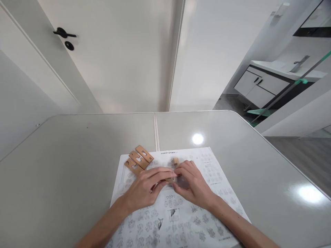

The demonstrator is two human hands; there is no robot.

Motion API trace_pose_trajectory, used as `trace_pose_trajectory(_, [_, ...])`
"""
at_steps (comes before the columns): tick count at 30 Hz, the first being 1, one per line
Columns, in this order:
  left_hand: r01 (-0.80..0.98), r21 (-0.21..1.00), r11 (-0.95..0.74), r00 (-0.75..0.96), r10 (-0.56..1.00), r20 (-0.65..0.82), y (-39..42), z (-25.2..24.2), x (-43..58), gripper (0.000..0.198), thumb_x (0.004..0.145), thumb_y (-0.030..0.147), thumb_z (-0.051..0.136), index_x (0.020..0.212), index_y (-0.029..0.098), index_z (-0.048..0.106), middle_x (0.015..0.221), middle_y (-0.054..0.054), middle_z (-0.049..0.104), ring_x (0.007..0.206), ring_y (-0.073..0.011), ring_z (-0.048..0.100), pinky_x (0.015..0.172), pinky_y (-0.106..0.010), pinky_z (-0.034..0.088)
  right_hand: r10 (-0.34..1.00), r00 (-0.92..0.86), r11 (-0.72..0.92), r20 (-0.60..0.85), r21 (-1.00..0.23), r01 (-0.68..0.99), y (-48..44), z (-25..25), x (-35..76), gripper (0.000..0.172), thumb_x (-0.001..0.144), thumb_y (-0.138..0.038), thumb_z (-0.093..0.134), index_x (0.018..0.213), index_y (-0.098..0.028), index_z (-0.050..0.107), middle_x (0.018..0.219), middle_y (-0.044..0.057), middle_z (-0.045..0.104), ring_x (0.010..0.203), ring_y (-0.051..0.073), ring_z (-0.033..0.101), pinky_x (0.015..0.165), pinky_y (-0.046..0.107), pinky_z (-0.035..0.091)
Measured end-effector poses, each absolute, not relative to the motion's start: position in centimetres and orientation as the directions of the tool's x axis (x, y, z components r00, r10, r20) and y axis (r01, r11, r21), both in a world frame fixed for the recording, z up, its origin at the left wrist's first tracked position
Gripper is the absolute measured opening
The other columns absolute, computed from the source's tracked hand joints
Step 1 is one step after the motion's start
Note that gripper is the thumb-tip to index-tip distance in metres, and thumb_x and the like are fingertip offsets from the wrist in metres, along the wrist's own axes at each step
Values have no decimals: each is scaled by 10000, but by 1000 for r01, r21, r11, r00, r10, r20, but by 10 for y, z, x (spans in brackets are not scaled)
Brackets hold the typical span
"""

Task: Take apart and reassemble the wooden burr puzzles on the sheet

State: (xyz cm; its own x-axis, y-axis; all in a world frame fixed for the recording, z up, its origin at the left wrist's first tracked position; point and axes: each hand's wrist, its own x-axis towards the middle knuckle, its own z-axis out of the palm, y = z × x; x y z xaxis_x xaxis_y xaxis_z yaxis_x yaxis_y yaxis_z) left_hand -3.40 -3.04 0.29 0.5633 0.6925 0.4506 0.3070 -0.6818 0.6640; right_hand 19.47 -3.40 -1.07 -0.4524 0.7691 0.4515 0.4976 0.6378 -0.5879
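Note:
My left hand (151, 187) is closed around a small wooden piece (170, 179), its dark marking partly showing between the fingers. On the piece's right end, the thumb and fingertips of my right hand (192, 184) close in from the other side. Most of the piece is hidden by my fingers. Just beyond the fingertips stands a small wooden block (176, 161). Up and left of my left hand lie three flat wooden tiles with cut-outs and numbers: a far tile (148, 156), a middle tile (139, 160) and a near tile (131, 164), set side by side.
A large printed sheet (169, 229) with rows of grey drawings lies beneath my hands. It rests on a pale glossy table (64, 182) with a seam down its middle. Beyond the table's far edge are a white door (116, 58) and, at right, a washbasin cabinet (261, 84).

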Motion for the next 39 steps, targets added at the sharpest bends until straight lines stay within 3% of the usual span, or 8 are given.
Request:
trace_pose_trajectory(3, [316,619,-719,577,664,476,-31,3,-34,407,1018,57,521,1345,279,619,1264,-43,742,1127,-164,732,960,-297,604,761,-446,648,471,-584,489,-34,-9,195,150,919,-163,622,1016,-259,559,891,42,654,829,245,560,730,403,425])
trace_pose_trajectory(9, [318,621,-716,586,664,465,-34,4,-33,395,1032,63,496,1350,270,605,1256,-49,733,1134,-174,723,951,-305,602,779,-416,627,469,-601,496,-32,-10,196,129,919,-153,627,981,-249,567,863,28,638,827,235,567,754,400,427])
trace_pose_trajectory(12, [330,645,-689,587,685,432,-35,4,-32,383,1044,83,464,1355,263,596,1247,-66,716,1069,-182,729,880,-304,615,848,-324,529,419,-670,521,-28,-11,200,65,960,-211,618,931,-252,578,835,25,623,811,229,565,759,400,442])
trace_pose_trajectory(17, [501,597,-627,442,778,446,-34,-1,-29,321,1063,151,483,1341,261,600,1227,-70,697,758,-123,707,723,-275,603,959,-47,261,278,-810,526,-21,-10,209,190,964,-352,650,823,-250,575,811,38,649,802,237,584,743,399,475])
trace_pose_trajectory(20, [591,542,-597,351,796,493,-33,-6,-28,312,1042,189,547,1345,249,593,1238,-75,706,842,-153,736,786,-291,614,975,30,163,219,-807,568,-18,-11,213,209,941,-387,664,804,-244,597,821,48,678,801,243,603,757,411,481])
trace_pose_trajectory(24, [692,417,-589,346,778,524,-32,-10,-27,291,1013,211,597,1304,231,605,1178,-57,750,716,-142,723,679,-284,601,982,48,102,181,-735,670,-15,-13,215,218,919,-380,658,770,-240,584,810,49,690,808,250,609,772,417,476])
trace_pose_trajectory(32, [762,304,-571,375,773,512,-29,-10,-25,156,984,177,583,1132,212,618,779,3,669,707,-194,678,726,-359,562,953,-119,267,277,-591,761,-15,-18,213,233,913,-316,619,730,-244,493,724,19,625,719,222,567,737,399,433])
trace_pose_trajectory(39, [687,410,-600,394,782,483,-33,-8,-26,286,935,282,657,1197,212,567,997,-42,683,721,-176,684,686,-325,579,890,-314,454,331,-574,681,-18,-20,209,206,919,-273,631,766,-235,500,731,10,611,704,196,522,718,367,409])
